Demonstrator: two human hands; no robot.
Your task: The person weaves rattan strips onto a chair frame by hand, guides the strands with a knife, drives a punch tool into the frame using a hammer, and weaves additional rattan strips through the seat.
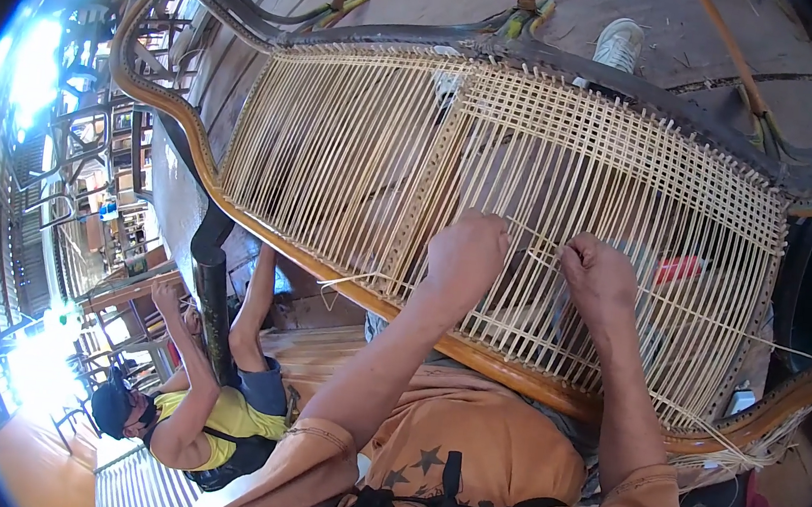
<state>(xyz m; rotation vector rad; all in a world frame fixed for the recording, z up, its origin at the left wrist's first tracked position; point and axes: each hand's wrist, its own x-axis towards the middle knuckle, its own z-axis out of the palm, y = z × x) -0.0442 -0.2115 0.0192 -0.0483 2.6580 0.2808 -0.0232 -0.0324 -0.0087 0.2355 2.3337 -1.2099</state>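
1. A worker in an orange printed shirt bends over a long curved wooden chair frame (260, 228) whose panel of pale woven cane strips (553, 170) fills the middle of the view.
2. The left hand (465, 252) rests knuckles-up on the weave, fingers curled together into a loose fist; whether it grips anything underneath cannot be told.
3. The right hand (599, 277) sits just beside it, fingers pinched together on a thin pale cane strand (715, 324) that runs from the fingertips across the panel toward the right edge of the frame.
4. The strand lies on top of the upright strips, near the panel's lower rail, between the two hands and beyond the right one.
5. The left half of the panel holds only upright strips; the right half is crossed by horizontal ones.
6. A small red object (679, 268) shows through the weave, near the right hand.
7. Lower left, another person in a yellow shirt and dark cap (211, 411) works with arms raised at a dark post (213, 298).
8. A white shoe (619, 43) shows beyond the frame's top rail.
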